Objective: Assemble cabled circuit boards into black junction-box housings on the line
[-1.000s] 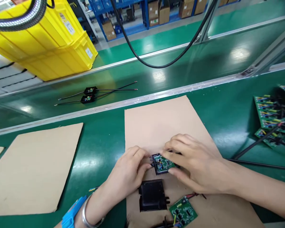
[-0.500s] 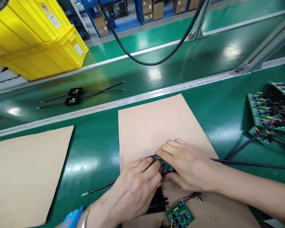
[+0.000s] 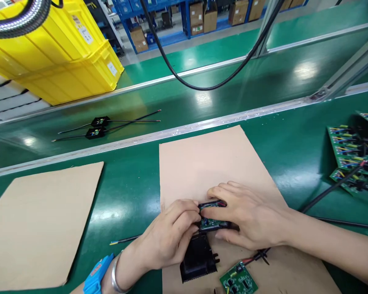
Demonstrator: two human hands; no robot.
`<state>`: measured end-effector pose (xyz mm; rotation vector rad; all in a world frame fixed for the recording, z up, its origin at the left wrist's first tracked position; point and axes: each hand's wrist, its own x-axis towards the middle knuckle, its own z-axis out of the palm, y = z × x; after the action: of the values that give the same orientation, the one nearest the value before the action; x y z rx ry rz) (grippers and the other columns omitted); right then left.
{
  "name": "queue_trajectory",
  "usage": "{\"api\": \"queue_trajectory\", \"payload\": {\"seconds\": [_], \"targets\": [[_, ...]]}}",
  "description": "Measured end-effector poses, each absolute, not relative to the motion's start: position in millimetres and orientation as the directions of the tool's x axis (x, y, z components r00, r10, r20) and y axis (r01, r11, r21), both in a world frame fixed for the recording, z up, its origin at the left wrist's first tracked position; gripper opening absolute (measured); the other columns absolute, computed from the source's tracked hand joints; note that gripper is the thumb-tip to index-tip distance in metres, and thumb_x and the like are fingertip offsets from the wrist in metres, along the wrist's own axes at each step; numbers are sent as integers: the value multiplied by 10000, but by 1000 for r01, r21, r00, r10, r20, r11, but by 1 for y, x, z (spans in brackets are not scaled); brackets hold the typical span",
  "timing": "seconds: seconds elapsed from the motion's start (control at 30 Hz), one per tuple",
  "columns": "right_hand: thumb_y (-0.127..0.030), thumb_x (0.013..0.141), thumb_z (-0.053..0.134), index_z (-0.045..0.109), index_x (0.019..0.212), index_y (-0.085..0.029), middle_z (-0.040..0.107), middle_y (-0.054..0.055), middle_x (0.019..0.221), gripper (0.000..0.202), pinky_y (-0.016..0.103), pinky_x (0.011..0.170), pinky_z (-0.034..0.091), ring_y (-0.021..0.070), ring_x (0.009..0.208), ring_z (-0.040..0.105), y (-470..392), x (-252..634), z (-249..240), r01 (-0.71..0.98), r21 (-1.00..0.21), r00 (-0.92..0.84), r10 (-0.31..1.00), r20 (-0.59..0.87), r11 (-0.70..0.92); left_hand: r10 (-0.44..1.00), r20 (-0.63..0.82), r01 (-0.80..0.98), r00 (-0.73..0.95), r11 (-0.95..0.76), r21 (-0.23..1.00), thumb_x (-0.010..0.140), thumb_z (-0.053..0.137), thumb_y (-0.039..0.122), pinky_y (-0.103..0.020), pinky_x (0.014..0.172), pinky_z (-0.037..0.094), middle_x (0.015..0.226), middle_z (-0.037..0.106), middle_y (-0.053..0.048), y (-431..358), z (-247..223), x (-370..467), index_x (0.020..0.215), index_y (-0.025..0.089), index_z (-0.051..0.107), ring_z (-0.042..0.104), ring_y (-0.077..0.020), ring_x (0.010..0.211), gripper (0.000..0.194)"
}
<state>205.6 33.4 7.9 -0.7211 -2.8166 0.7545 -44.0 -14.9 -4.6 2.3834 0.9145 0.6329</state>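
Observation:
A green circuit board in a black case lies on the cardboard sheet. My left hand pinches the left end of that case, its fingertips partly hidden. From the right, my right hand grips the case, with a finger across the board and the thumb at the lower edge. Just below sits a separate black housing part. A second green board with red and black wires rests near the bottom edge. A cable with bare coloured wire ends sticks out left of my left hand.
Another cardboard sheet lies at the left. Several wired boards are piled at the right. Beyond a metal rail are two black cased units with cables and yellow crates. A black cable hangs overhead.
My left hand has shifted off the board to the case's left end, uncovering more of the black housing part. A right finger now reaches across the board. The whole view has shifted slightly.

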Motion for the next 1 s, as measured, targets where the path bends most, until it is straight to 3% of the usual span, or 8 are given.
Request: {"api": "queue_trajectory", "payload": {"seconds": [0.1, 0.27, 0.47, 0.57, 0.67, 0.77, 0.93, 1.0], "targets": [[-378, 879, 595, 647, 1091, -230, 549, 85, 1109, 263, 419, 834, 412, 247, 977, 502, 38, 202, 8, 393, -466, -894, 448, 8, 793, 670, 172, 477, 722, -663, 577, 904, 517, 88, -398, 1031, 472, 1160, 612, -106, -8, -3, -45, 1215, 147, 491, 524, -213, 1192, 318], [-382, 871, 595, 630, 936, -149, 603, 69, 955, 244, 372, 758, 436, 220, 867, 520, 39, 194, 0, 364, -396, -906, 419, 58, 843, 571, 125, 482, 811, -774, 411, 943, 556, 150, -331, 1018, 462, 1154, 653, -40, 4, 3, -46, 1063, 176, 575, 522, -187, 1203, 124], [-376, 819, 646, 631, 854, -163, 600, 63, 875, 216, 333, 651, 419, 212, 806, 519, 35, 186, -6, 404, -387, -882, 465, 76, 829, 521, 132, 475, 843, -837, 271, 974, 499, 151, -318, 948, 463, 1097, 677, -28, 7, 4, -41, 1028, 177, 595, 576, -166, 1083, 113], [-383, 821, 647, 644, 817, -170, 595, 63, 849, 213, 342, 666, 434, 220, 813, 529, 35, 188, -4, 428, -396, -868, 492, 70, 812, 530, 96, 479, 843, -819, 316, 957, 522, 145, -322, 943, 456, 1108, 671, -22, 8, 6, -41, 1014, 182, 592, 565, -172, 1100, 97], [-432, 819, 672, 656, 1046, -193, 611, 75, 1006, 330, 376, 784, 468, 240, 927, 553, 34, 204, 1, 401, -467, -863, 496, 96, 788, 589, 98, 487, 802, -741, 461, 903, 519, 80, -344, 975, 449, 1179, 632, -53, 8, 14, -45, 1079, 182, 582, 532, -187, 1153, 213], [-387, 811, 696, 490, 1337, -231, 575, 82, 1201, 586, 369, 879, 468, 243, 1053, 553, 29, 228, 10, 445, -577, -802, 592, 84, 685, 657, 127, 509, 743, -679, 530, 866, 502, 64, -368, 980, 459, 1207, 606, -106, 2, 23, -42, 1170, 148, 559, 526, -206, 1161, 321], [-196, 908, 504, 583, 1085, -195, 646, 54, 953, 194, 332, 759, 481, 202, 848, 611, 17, 250, 15, 650, -611, -633, 766, -109, 451, 556, 16, 500, 831, -759, 416, 906, 526, 189, -409, 983, 476, 1312, 596, -85, -9, 23, -26, 1311, 160, 524, 543, -246, 1166, 406], [-172, 926, 455, 598, 982, -194, 642, 47, 900, 155, 331, 747, 467, 194, 810, 605, 15, 249, 13, 677, -606, -610, 779, -144, 418, 562, -17, 529, 827, -767, 363, 918, 512, 197, -426, 994, 474, 1377, 556, -74, -11, 18, -22, 1366, 167, 486, 529, -262, 1194, 449]]}}
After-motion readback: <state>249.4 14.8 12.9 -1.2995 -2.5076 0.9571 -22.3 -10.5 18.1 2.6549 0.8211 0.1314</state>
